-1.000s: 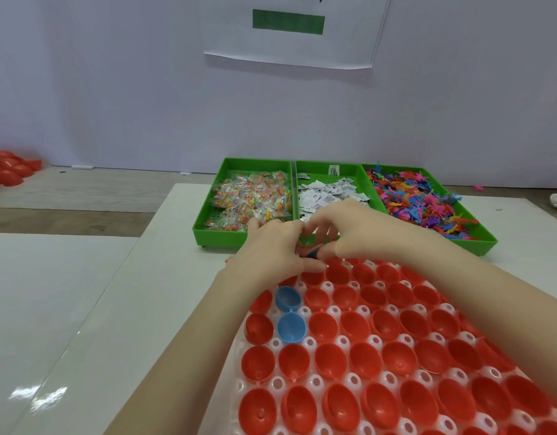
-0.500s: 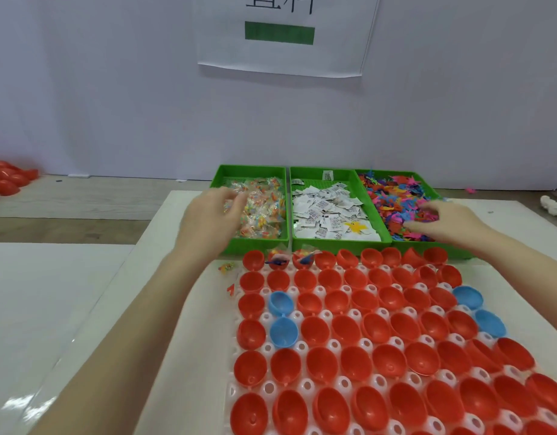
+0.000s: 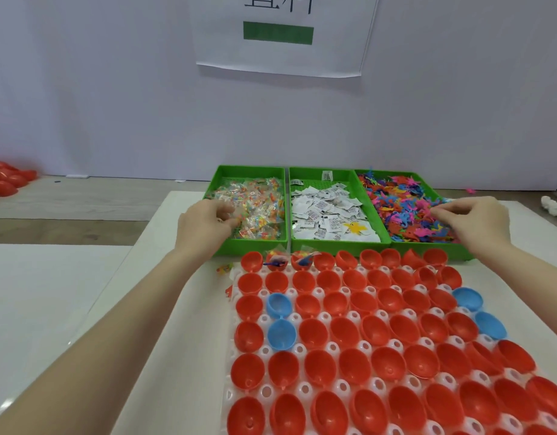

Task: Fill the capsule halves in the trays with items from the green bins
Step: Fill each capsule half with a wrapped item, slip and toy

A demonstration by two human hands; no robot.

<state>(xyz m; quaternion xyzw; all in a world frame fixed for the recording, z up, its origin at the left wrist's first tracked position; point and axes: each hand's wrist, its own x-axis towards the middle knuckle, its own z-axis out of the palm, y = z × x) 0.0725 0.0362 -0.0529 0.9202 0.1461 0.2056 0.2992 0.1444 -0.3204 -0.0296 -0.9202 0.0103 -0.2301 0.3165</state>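
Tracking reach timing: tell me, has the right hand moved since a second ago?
Yes. The right hand went from the tray's top row to the right green bin.

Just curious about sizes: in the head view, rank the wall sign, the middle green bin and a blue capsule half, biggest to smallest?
1. Wall sign, although farthest away.
2. Middle green bin.
3. Blue capsule half, clearly smallest.

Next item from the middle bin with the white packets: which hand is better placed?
Left, marginally. The left hand sits in the left bin, right beside the middle bin; the right hand is at the far side of the right bin.
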